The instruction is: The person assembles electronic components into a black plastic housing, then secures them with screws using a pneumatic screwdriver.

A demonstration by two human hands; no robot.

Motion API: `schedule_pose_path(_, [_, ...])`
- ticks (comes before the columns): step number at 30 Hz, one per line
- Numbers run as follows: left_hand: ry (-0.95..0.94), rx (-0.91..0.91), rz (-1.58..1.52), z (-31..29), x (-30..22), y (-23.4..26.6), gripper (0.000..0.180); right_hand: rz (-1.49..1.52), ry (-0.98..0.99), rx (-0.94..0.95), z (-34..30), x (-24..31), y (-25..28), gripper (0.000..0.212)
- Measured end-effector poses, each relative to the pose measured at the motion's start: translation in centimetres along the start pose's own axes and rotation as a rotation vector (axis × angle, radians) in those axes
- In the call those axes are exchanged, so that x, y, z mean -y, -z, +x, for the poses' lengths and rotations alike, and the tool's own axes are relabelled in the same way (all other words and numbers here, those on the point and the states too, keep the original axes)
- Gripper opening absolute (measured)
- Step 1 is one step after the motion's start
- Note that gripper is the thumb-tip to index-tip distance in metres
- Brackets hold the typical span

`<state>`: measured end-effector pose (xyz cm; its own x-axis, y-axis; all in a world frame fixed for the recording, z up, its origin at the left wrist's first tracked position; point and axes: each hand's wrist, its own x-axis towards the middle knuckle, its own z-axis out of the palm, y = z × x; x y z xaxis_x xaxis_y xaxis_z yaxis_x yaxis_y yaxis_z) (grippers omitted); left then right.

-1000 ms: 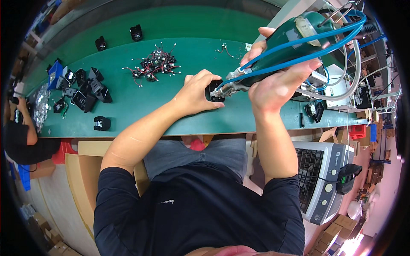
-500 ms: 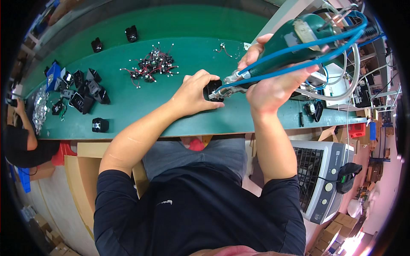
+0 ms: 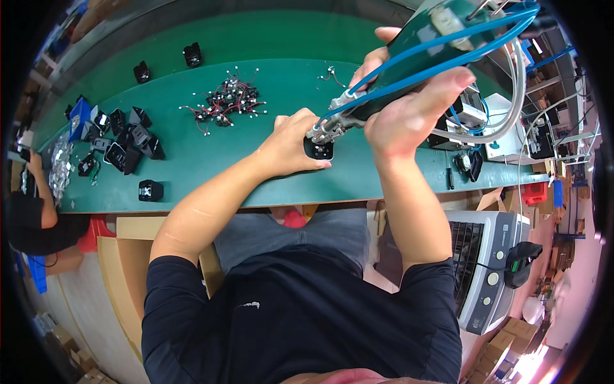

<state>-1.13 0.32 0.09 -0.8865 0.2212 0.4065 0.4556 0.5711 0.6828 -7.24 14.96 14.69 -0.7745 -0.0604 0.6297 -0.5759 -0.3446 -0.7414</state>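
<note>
A small black plastic housing (image 3: 323, 152) with an open top sits on the green bench, pinched between the thumb and fingers of my left hand (image 3: 289, 144). My right hand (image 3: 403, 125) is wrapped round a green powered screwdriver (image 3: 419, 48) with blue air hoses. Its metal nose (image 3: 332, 130) slants down to the far left corner of the housing. Whether the tip touches a screw is too small to tell. Farther left lies a pile of small black parts with red wires (image 3: 228, 99).
Several black housings (image 3: 131, 144) and a blue bin (image 3: 79, 118) stand at the left. One housing (image 3: 151, 189) is near the front edge. A thin screwdriver (image 3: 449, 174) and white equipment (image 3: 502, 137) are at the right. Another person's arm (image 3: 41, 185) shows far left.
The screwdriver's nose has shifted left and away from me, to the housing's far corner. More of the housing's inside now shows. My left hand still holds the housing.
</note>
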Motion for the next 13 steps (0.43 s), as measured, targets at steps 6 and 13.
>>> schedule_pose_path(6, [0.001, -0.007, -0.025, 0.0, -0.3, -0.1, 0.077, 0.024, -0.064, 0.029, -1.3, -0.3, -0.1, 0.104])
schedule_pose_path(13, [0.013, 0.002, -0.009, 0.0, -0.4, 0.1, 0.078, 0.019, -0.062, 0.118, -1.7, -1.1, 0.6, 0.098])
